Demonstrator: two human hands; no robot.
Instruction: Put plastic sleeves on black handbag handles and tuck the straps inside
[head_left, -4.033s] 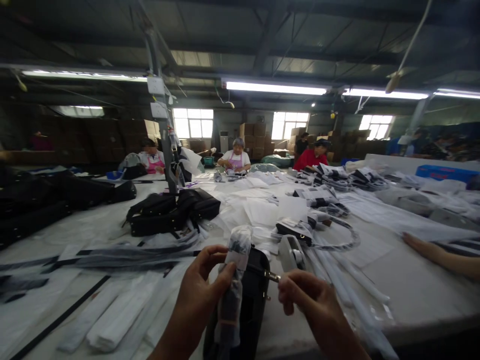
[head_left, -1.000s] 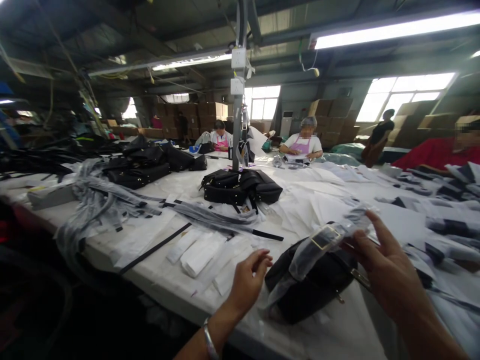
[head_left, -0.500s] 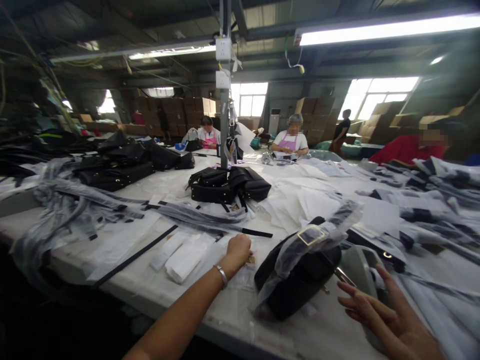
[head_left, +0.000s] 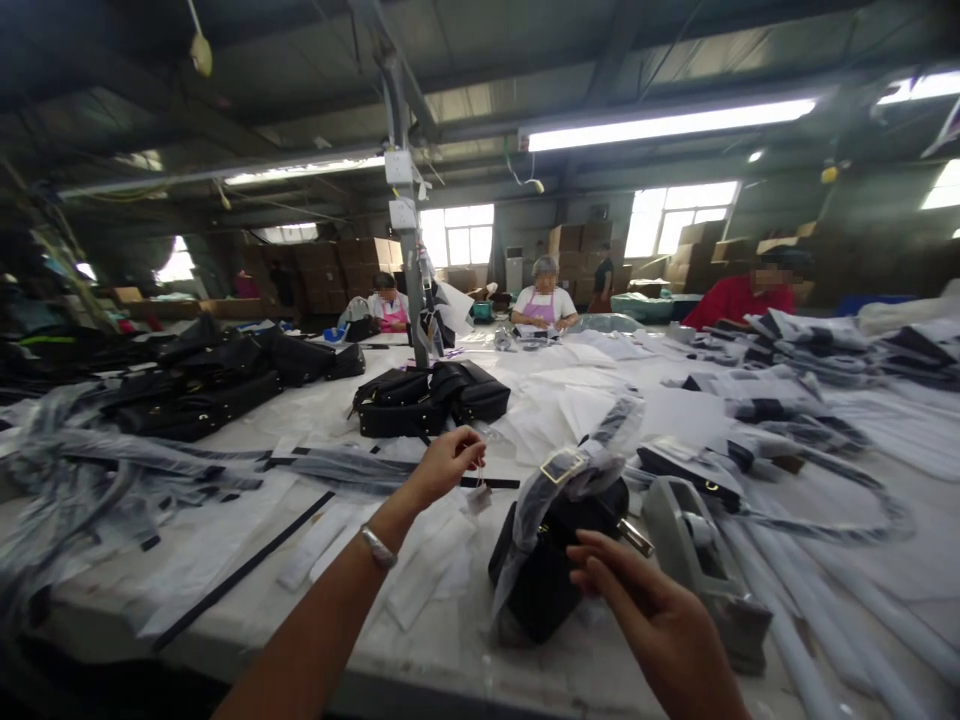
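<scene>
My left hand (head_left: 450, 462), with a silver bracelet at the wrist, is closed in a pinch on the thin string of a small hang tag (head_left: 478, 498). The tag dangles below the fingertips, over the table. To its right stands a black handbag (head_left: 536, 580), its handle wrapped in clear plastic with a gold-coloured rectangular buckle (head_left: 562, 464). Just in front of the bag's right side is my right hand (head_left: 652, 610). Its fingers are stretched out towards the bag and hold nothing that I can see; a metal clasp (head_left: 636, 536) shows just beyond them.
A grey tape dispenser (head_left: 705, 570) stands right of the bag. Several black bags (head_left: 431, 395) lie further back, and plastic-wrapped straps (head_left: 112, 460) heap up at the left. A post (head_left: 412, 290) rises from the table. Co-workers (head_left: 544, 295) sit across it.
My left hand has lifted off the table with the hang tag now hanging from it. My right hand has moved left towards the bag, its fingers closer together. The view has shifted right.
</scene>
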